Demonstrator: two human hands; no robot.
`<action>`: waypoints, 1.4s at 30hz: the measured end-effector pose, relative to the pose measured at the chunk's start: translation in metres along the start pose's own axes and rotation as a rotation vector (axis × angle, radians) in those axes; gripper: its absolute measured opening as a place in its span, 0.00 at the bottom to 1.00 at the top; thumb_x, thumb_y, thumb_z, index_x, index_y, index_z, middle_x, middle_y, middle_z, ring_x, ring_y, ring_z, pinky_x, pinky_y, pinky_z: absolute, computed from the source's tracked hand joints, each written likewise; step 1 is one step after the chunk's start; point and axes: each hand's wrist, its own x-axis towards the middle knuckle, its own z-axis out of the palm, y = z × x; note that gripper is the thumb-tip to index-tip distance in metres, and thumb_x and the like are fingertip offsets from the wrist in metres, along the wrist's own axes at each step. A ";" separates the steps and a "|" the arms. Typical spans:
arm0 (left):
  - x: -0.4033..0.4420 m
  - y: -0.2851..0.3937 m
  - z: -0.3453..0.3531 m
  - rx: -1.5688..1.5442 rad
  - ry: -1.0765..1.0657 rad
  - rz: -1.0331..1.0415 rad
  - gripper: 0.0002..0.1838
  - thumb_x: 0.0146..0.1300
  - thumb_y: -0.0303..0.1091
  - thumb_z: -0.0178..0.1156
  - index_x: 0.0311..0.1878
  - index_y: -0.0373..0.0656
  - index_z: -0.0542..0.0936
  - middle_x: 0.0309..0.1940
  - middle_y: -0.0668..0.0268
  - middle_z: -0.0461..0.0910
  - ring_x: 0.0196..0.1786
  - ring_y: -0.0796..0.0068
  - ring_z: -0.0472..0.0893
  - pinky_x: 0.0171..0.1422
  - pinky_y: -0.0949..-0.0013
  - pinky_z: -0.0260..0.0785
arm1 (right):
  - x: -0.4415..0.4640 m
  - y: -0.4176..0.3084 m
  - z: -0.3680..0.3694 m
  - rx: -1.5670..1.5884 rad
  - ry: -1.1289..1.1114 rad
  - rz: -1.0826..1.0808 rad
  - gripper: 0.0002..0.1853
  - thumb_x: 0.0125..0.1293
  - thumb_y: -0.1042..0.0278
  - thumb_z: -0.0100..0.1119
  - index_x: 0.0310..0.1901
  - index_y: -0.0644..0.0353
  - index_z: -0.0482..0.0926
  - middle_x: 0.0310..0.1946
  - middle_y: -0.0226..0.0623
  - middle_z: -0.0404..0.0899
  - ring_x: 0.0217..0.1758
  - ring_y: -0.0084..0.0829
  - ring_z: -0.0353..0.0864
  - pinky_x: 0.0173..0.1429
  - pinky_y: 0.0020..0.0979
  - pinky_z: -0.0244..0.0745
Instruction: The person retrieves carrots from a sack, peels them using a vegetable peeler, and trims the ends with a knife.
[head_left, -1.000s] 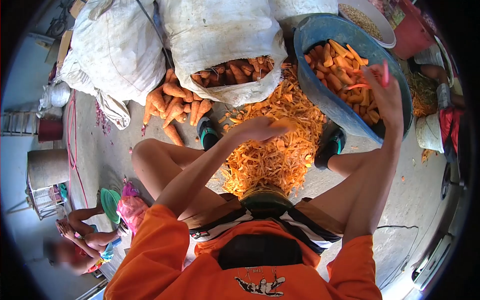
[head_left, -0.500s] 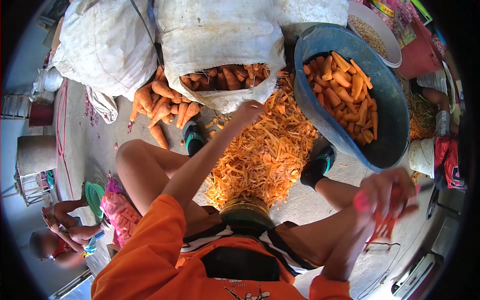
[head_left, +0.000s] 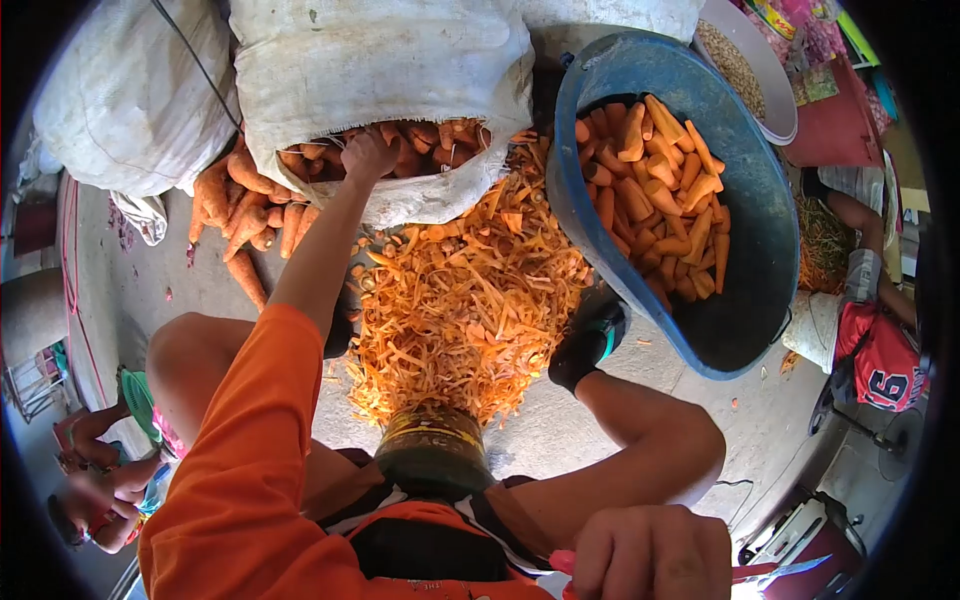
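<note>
Fingers [head_left: 632, 540] of the right hand [head_left: 652, 557] wrap a pink tool [head_left: 563, 562]; beyond heaped peelings [head_left: 460, 310], peeled carrots [head_left: 665, 185] partly fill the blue tub [head_left: 765, 210], while unpeeled carrots [head_left: 458, 150] remain in the white sack [head_left: 380, 70], where the left hand [head_left: 369, 154] reaches, grip impossible to tell.

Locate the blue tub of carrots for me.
In the head view, the blue tub is at the upper right, to the right of the carrot peelings and beside the pale basin.

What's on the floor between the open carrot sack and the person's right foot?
The head view shows a heap of orange peelings between sack and foot.
</note>
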 end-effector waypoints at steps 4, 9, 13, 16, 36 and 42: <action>0.017 0.001 0.026 -0.091 0.025 -0.098 0.49 0.60 0.75 0.60 0.65 0.35 0.79 0.54 0.46 0.86 0.57 0.51 0.88 0.59 0.51 0.81 | 0.006 -0.004 -0.002 -0.133 0.139 0.020 0.22 0.81 0.59 0.56 0.25 0.52 0.83 0.49 0.37 0.90 0.13 0.17 0.65 0.18 0.21 0.51; 0.027 -0.004 0.042 -0.162 0.114 -0.178 0.41 0.55 0.74 0.66 0.55 0.45 0.87 0.51 0.55 0.89 0.53 0.53 0.89 0.57 0.52 0.83 | -0.002 0.013 -0.015 -0.119 0.057 -0.146 0.29 0.84 0.55 0.51 0.19 0.52 0.80 0.47 0.36 0.90 0.13 0.15 0.64 0.17 0.21 0.51; 0.012 0.008 0.029 -0.300 0.103 -0.143 0.39 0.52 0.71 0.71 0.55 0.47 0.87 0.46 0.57 0.90 0.52 0.55 0.90 0.56 0.54 0.83 | 0.002 0.004 -0.013 -0.156 0.197 -0.059 0.31 0.85 0.53 0.49 0.19 0.53 0.81 0.42 0.36 0.90 0.13 0.17 0.65 0.16 0.20 0.50; 0.008 0.013 0.041 -0.305 0.239 -0.171 0.38 0.49 0.70 0.75 0.55 0.50 0.87 0.44 0.59 0.90 0.52 0.57 0.90 0.54 0.54 0.83 | 0.002 -0.001 -0.036 -0.133 0.001 0.021 0.24 0.85 0.54 0.49 0.32 0.53 0.86 0.47 0.37 0.89 0.16 0.20 0.70 0.21 0.22 0.58; -0.189 -0.004 -0.208 -2.182 -0.345 0.161 0.36 0.80 0.57 0.54 0.79 0.46 0.59 0.76 0.58 0.66 0.75 0.60 0.70 0.79 0.49 0.65 | -0.030 0.012 -0.036 -1.289 0.596 0.480 0.06 0.75 0.71 0.65 0.45 0.57 0.76 0.27 0.25 0.75 0.29 0.13 0.71 0.30 0.19 0.65; -0.259 -0.010 -0.260 -1.752 -0.411 0.312 0.24 0.78 0.52 0.60 0.63 0.41 0.76 0.49 0.65 0.84 0.52 0.74 0.85 0.56 0.68 0.78 | 0.001 0.003 -0.029 -1.647 0.034 0.498 0.12 0.72 0.63 0.69 0.45 0.64 0.83 0.33 0.34 0.82 0.38 0.23 0.79 0.46 0.32 0.75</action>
